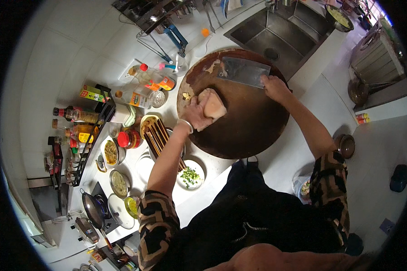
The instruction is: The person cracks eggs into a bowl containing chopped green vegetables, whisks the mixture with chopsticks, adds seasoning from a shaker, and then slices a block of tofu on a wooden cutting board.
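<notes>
A large round wooden chopping board [244, 135] lies before me on the white counter. On its left part rests a thick block of pale raw meat [214, 105], probably pork. My left hand [197, 114] grips the near-left side of this block, and its fingertips are partly hidden. My right hand [273, 87] holds a broad cleaver [244, 71] by the handle over the far right of the board. The blade is apart from the meat and points left. Small yellowish pieces [186, 96], perhaps garlic or ginger, sit near the board's left edge.
A steel sink [274, 37] adjoins the board at the far right. To the left stand sauce bottles [139, 98], a red-lidded jar [129, 138] and chopsticks [157, 133]. A plate of chopped green onion [190, 176] sits close to the board. A wok [92, 208] is on the stove at lower left.
</notes>
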A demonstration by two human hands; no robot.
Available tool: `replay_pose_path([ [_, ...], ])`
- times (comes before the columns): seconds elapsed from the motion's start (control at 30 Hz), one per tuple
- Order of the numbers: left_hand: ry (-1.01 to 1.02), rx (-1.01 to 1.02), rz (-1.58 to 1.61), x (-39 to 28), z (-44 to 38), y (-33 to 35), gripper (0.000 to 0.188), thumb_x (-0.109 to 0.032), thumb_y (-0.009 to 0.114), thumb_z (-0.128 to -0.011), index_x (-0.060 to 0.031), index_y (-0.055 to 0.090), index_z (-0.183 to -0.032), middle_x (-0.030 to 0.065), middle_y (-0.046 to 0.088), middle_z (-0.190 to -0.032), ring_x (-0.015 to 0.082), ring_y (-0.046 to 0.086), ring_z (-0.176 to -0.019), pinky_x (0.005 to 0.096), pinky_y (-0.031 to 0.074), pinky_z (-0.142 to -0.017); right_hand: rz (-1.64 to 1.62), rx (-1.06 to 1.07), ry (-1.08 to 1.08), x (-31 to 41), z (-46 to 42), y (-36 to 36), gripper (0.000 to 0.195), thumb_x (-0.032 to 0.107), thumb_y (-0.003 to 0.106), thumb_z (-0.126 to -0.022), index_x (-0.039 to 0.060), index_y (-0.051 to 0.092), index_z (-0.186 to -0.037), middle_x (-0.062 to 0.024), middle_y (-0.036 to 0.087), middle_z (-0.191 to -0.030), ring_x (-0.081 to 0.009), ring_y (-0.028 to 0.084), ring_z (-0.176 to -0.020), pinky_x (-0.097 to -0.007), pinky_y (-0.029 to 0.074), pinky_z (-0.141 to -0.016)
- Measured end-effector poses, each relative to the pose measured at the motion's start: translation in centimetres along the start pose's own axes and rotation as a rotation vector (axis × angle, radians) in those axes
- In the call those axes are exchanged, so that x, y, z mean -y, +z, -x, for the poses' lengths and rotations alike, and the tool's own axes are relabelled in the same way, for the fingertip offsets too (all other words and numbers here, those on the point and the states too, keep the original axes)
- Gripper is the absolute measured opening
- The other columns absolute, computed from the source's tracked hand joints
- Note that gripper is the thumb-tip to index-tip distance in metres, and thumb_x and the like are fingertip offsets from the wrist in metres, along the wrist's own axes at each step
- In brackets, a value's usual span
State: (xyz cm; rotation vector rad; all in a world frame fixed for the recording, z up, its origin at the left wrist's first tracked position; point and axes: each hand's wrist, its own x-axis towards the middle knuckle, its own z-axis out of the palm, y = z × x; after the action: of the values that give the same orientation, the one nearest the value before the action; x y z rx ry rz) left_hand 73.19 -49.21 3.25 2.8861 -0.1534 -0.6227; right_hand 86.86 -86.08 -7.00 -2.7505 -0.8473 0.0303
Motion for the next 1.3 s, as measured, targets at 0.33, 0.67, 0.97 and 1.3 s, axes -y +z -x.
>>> replay_pose_path([
  [0.33, -0.081, 0.001, 1.194, 4.1, -3.2, 1.4, 0.09, -0.031, 0.074, -0.085, 0.0, 0.033, -0.16, 0.0127, 0.051, -0.15, 0.0209, 0.05, -0.133, 0.0317, 0.04, -0.111, -0.473, -0.039, 0.109, 4.6, 6.1, -7.2, 0.053, 0.01, 0.072, -0.087, 0.0005, 0.054, -0.136, -0.0236, 0.071, -0.1, -0.0382, 0.07, -0.095, -0.0474, 0.056, -0.083],
  [0.67, -0.344, -0.072, 1.584, 1.3, -1.4, 2.6, 0.093, -0.02, 0.069, -0.085, -0.0048, 0.024, -0.164, 0.0138, 0.049, -0.152, 0.0219, 0.051, -0.135, 0.0348, 0.041, -0.113, -1.007, 0.046, 0.239, 0.4, 10.6, -7.7, 0.055, 0.013, 0.07, -0.091, 0.0052, 0.052, -0.142, -0.018, 0.069, -0.106, -0.0295, 0.068, -0.095, -0.0428, 0.054, -0.088],
  [0.97, 0.24, 0.017, 2.406, 1.1, 3.3, 7.9, 0.09, -0.041, 0.08, -0.082, -0.0068, 0.039, -0.155, 0.0219, 0.049, -0.152, 0.0382, 0.054, -0.135, 0.0493, 0.042, -0.118, -1.074, 0.243, 0.182, -4.1, 10.0, -8.5, 0.053, 0.01, 0.068, -0.088, 0.0038, 0.055, -0.139, -0.0192, 0.07, -0.11, -0.0293, 0.07, -0.097, -0.0404, 0.055, -0.087],
  [1.3, 0.055, -0.064, 2.156, -5.4, 2.1, 1.9, 0.116, -0.019, 0.077, -0.056, 0.0031, 0.03, -0.159, 0.0212, 0.039, -0.161, 0.034, 0.041, -0.147, 0.0448, 0.026, -0.125, -0.949, 0.186, 0.172, -4.8, 10.4, -9.6, 0.049, 0.008, 0.068, -0.089, 0.0066, 0.058, -0.137, -0.0106, 0.07, -0.094, -0.0197, 0.068, -0.082, -0.0371, 0.056, -0.076],
])
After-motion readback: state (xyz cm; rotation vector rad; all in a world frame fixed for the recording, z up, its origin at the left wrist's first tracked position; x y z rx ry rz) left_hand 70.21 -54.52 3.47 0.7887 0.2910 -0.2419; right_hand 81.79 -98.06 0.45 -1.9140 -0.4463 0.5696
